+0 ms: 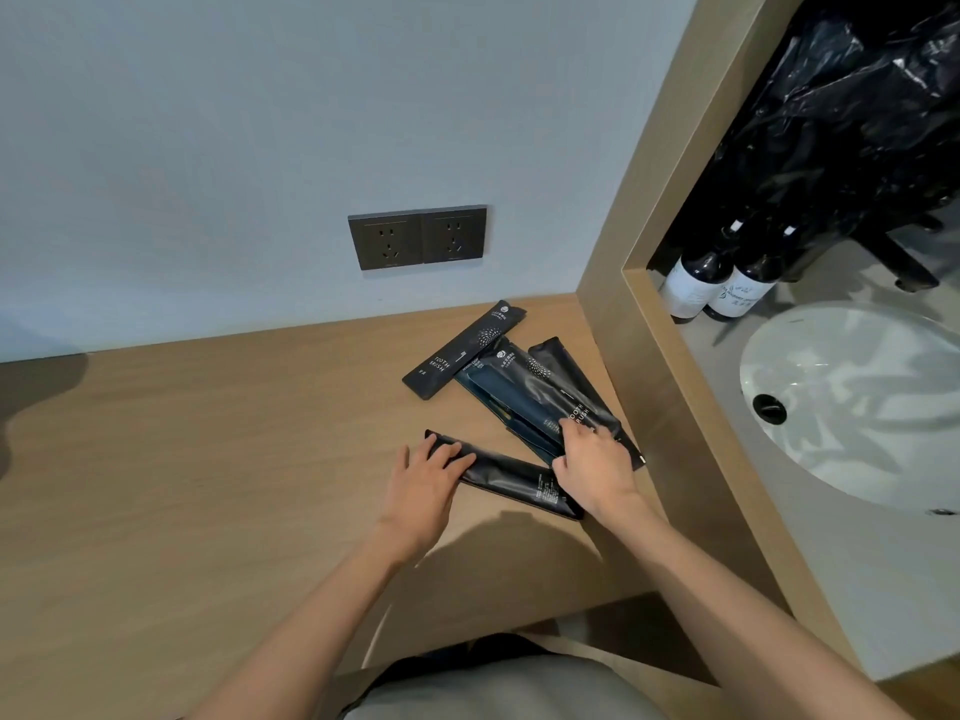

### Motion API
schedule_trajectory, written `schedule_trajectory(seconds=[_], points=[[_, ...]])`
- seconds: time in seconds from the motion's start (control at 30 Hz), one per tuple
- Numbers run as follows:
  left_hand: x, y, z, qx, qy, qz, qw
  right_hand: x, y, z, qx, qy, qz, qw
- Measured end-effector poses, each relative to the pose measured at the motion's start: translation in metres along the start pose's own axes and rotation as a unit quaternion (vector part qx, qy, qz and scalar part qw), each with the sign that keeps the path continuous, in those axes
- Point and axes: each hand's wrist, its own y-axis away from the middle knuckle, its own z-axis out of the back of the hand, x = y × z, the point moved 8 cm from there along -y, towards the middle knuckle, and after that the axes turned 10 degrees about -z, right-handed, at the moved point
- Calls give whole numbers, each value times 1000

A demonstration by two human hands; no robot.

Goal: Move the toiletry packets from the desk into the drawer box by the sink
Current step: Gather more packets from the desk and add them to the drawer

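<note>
Several long black toiletry packets lie on the wooden desk [208, 459] near its right end. One marked TOOTH BRUSH [462, 350] lies apart at the back. A fanned pile of packets [535, 397] sits beside the partition. My right hand [592, 465] lies on the pile's near end, fingers curled onto the packets. One more packet [519, 480] lies nearest me; my left hand [423, 475] rests on its left end with fingers laid over it. No drawer box is in view.
A wooden partition [675, 356] divides the desk from the grey sink counter with a white basin [857, 397]. Two dark bottles [717, 283] stand at the counter's back, under a black plastic bag [841, 122]. A double wall socket [418, 236] sits above the desk.
</note>
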Motion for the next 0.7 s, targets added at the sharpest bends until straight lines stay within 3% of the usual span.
schedule_trajectory(seconds=[0.23, 0.3, 0.47, 0.53, 0.7], points=[[30, 19, 10, -11, 45, 58, 997, -32, 7, 13, -25, -163, -84, 983], [36, 22, 10, -18, 139, 70, 988, -37, 10, 14, 15, -244, -94, 965], [33, 32, 37, -111, 395, 110, 905, -17, 38, 35, 129, -480, -54, 866], [24, 36, 52, -135, 485, 117, 856, 2, 54, 47, 175, -533, -24, 828], [10, 49, 79, -162, 635, 120, 746, 38, 81, 64, 214, -578, 14, 788]])
